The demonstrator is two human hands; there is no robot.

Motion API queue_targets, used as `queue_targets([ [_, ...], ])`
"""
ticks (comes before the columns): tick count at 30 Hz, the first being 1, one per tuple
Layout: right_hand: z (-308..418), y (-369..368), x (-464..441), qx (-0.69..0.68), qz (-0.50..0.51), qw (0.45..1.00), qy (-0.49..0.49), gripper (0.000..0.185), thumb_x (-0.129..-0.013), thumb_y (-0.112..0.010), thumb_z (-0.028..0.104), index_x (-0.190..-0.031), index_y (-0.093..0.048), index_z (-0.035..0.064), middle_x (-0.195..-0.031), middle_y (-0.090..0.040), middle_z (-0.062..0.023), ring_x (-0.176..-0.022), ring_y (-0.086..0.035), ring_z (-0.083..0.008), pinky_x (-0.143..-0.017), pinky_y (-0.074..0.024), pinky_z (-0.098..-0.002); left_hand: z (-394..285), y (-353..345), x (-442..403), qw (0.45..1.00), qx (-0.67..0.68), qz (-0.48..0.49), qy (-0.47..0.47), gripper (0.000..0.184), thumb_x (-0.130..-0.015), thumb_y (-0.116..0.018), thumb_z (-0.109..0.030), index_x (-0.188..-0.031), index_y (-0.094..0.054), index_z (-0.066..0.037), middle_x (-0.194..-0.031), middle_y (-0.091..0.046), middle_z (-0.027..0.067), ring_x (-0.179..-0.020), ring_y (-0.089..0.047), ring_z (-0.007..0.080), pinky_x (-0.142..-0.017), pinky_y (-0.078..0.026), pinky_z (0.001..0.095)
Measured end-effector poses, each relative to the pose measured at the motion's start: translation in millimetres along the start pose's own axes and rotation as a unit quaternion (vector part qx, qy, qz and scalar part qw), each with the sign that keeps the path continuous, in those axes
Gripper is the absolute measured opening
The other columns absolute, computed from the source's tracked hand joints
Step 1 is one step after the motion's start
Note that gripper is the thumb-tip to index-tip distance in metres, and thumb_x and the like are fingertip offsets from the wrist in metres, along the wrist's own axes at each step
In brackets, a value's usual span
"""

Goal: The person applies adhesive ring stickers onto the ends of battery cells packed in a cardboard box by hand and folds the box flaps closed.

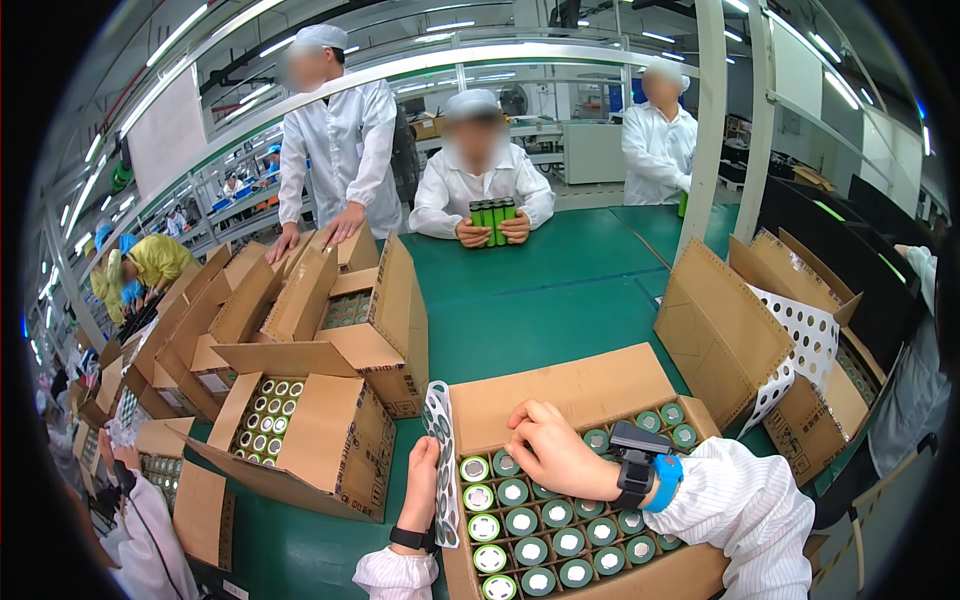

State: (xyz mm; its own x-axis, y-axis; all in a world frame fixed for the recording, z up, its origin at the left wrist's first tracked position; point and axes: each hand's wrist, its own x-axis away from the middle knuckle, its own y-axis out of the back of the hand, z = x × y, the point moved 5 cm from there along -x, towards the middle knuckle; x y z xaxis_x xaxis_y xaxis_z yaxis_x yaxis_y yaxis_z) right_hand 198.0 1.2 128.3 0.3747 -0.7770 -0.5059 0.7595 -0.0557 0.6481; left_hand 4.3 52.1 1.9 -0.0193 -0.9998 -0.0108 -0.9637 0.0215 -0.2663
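Cylindrical cells [556, 514] stand in the carton [610, 385] beneath the right hand [552, 455]

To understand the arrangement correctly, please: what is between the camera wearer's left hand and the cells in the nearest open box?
In the head view, a white sheet patterned with circles lies between the left hand and the cells.

Ceiling tubes [177, 36] beyond the right grip [550, 447] are shining brightly; fisheye distortion is bending lines far from it, and black vignetting is filling the corners.
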Motion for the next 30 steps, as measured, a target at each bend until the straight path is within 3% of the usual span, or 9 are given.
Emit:
queue_targets([
  [30,11,4,1,0.058,-0.005,0.998,0.015,0.012,-0.076,-0.061,0.006,-0.071,-0.052,-0.0001,-0.094,-0.048,-0.0124,-0.090,-0.047,-0.0285,-0.078,-0.0411,-0.0348,4,4,-1,1.000,0.001,0.005,-0.002,0.023,-0.095,-0.042,-0.023,-0.082,-0.049,-0.006,-0.077,-0.051,-0.0040,-0.070,-0.043,0.0045,-0.067,-0.037,0.0202],
])
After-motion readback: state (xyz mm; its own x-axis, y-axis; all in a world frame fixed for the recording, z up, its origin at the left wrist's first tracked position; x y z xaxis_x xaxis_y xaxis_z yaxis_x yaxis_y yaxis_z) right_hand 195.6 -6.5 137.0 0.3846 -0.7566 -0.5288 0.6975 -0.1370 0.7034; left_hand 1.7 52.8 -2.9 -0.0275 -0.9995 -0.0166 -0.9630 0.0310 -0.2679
